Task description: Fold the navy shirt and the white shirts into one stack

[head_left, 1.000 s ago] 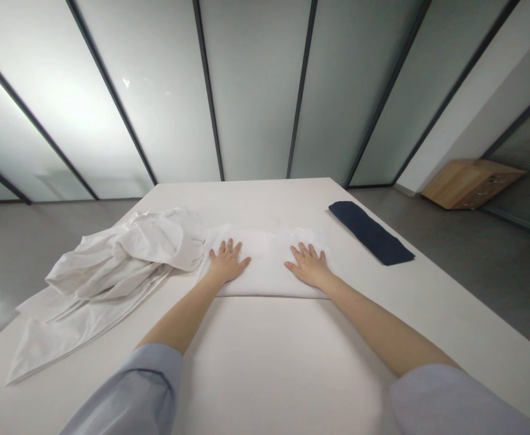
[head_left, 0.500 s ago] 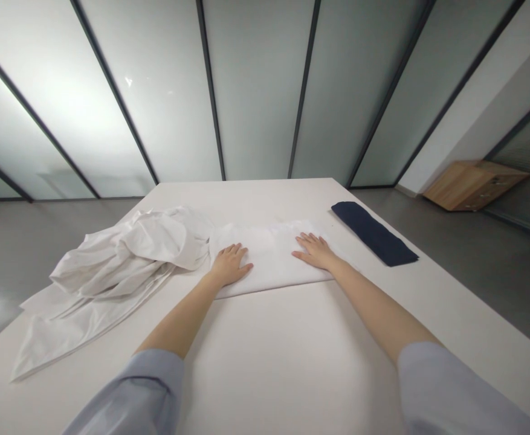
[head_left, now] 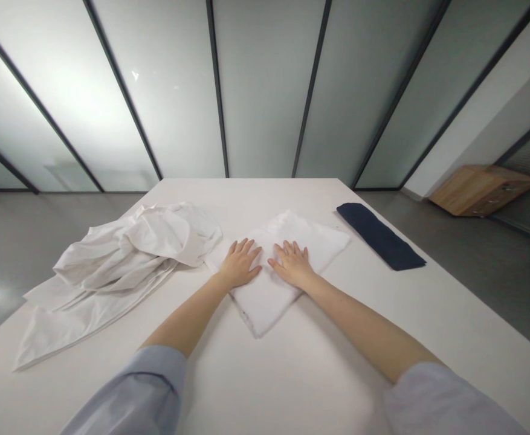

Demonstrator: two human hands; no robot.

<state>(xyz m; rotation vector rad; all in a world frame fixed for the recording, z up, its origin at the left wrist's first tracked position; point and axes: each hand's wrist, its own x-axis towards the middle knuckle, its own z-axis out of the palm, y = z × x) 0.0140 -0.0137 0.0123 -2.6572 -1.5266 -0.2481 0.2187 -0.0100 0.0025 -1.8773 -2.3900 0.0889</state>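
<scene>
A folded white cloth (head_left: 265,305) lies turned at an angle on the table, one corner pointing toward me. My left hand (head_left: 241,264) rests flat on its left part, fingers spread. Close beside it, my right hand (head_left: 292,264) lies palm down on the middle of the same cloth, its fingers also apart. Neither hand grips anything. To the left is a crumpled heap of white fabric (head_left: 133,248), whose right edge comes near the folded cloth. A folded dark navy cloth (head_left: 380,235) lies to the right, apart from both hands.
The white table (head_left: 319,362) stretches ahead to a frosted glass partition (head_left: 265,90) with dark frames. A wooden cabinet (head_left: 477,190) stands on the grey floor at the right.
The folded white cloth has turned from lying straight across to lying diagonally, a corner now toward me. My right hand has moved left, closer to my left hand. The view has shifted slightly.
</scene>
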